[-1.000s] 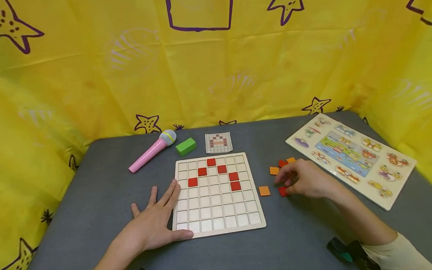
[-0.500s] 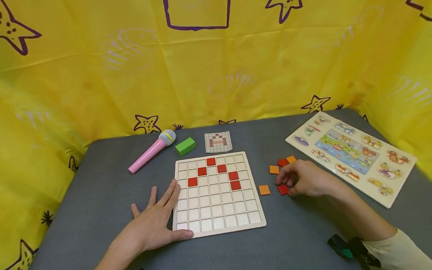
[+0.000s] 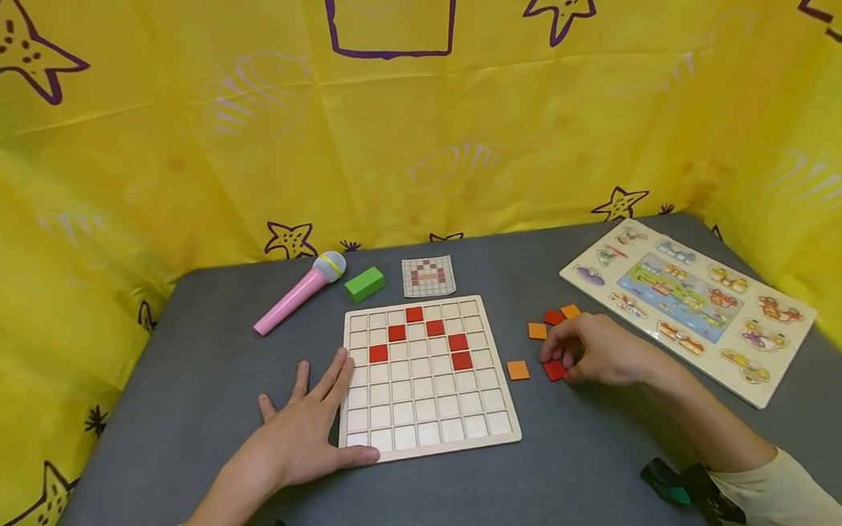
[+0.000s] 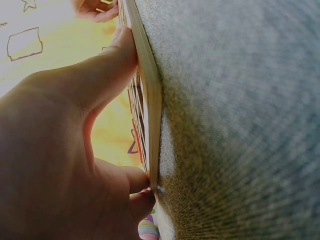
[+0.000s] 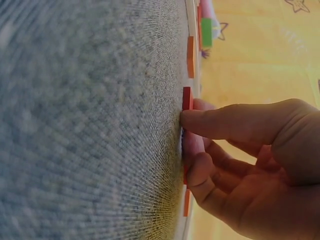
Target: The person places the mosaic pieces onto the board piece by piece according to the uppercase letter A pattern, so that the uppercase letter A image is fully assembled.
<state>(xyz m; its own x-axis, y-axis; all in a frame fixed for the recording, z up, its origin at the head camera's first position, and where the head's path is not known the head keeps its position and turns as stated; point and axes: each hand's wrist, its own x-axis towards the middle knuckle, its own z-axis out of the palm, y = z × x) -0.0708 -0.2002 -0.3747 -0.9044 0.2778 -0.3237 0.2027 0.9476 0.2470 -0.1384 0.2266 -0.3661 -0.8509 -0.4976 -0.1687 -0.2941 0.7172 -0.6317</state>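
A pale wooden grid board (image 3: pixel 426 411) lies on the table with several red square tiles (image 3: pixel 414 315) set in its upper cells. My left hand (image 3: pixel 294 438) rests along the board's left edge, fingers spread and thumb on the near corner. In the left wrist view the thumb and fingertips touch the board's rim (image 4: pixel 152 100). My right hand (image 3: pixel 600 352), to the right of the board, pinches a loose red tile (image 3: pixel 554 370) at the table surface. In the right wrist view the thumb lies against that red tile (image 5: pixel 187 98), and the fingers are bent beside it.
An orange tile (image 3: pixel 518 370) lies between board and right hand; more orange (image 3: pixel 537 331) and red tiles (image 3: pixel 554 317) lie behind it. Beyond the board are a pattern card (image 3: pixel 428 277), a green block (image 3: pixel 364 284) and a pink toy microphone (image 3: pixel 296 299). A picture puzzle (image 3: pixel 684 311) occupies the right.
The red tile at my right fingertips has turned slightly and shows more of its face, while the right hand has shifted a little to the right. My left hand stays put.
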